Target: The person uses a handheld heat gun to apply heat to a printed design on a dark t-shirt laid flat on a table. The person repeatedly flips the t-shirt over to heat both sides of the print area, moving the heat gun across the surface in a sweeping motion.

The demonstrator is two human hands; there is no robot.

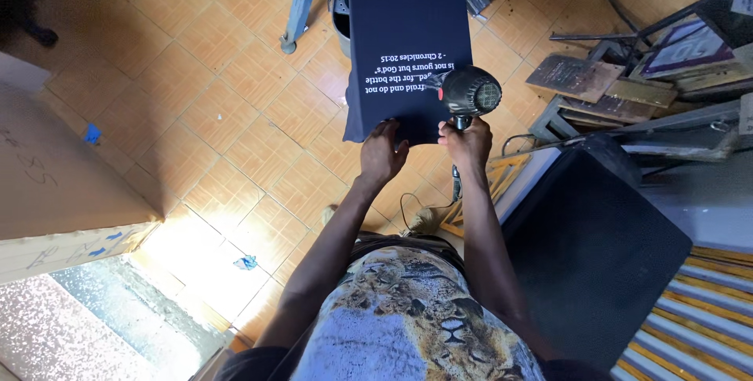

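**Q:** What lies nearest the camera, and what surrounds the work area?

**A:** Nearest is my own printed shirt (416, 318). At right stands a black padded board (604, 255), its edge beside my right forearm. Beyond it, wooden frames (596, 83) are stacked on the tiled floor (212, 122). At left sits a large cardboard box (55, 185). A blue metal leg (302, 1) and a grey bucket (341, 12) stand at the top, the bucket partly behind the garment.

**Q:** What is hidden or unclear?

**A:** The platen under the garment is covered entirely. The dryer's cord (455, 185) drops behind my right wrist and is lost near the floor. The garment's top edge is cut off by the frame.

**Q:** State of the hands and the work piece?

**A:** My left hand (383, 150) has its fingers pressed on the near hem of the dark navy T-shirt (404, 12), holding it flat. My right hand (467, 142) is clenched around the handle of the black heat gun (469, 92), whose nozzle points at the white printed lettering. The T-shirt is stretched smooth, straight ahead of me, above the floor.
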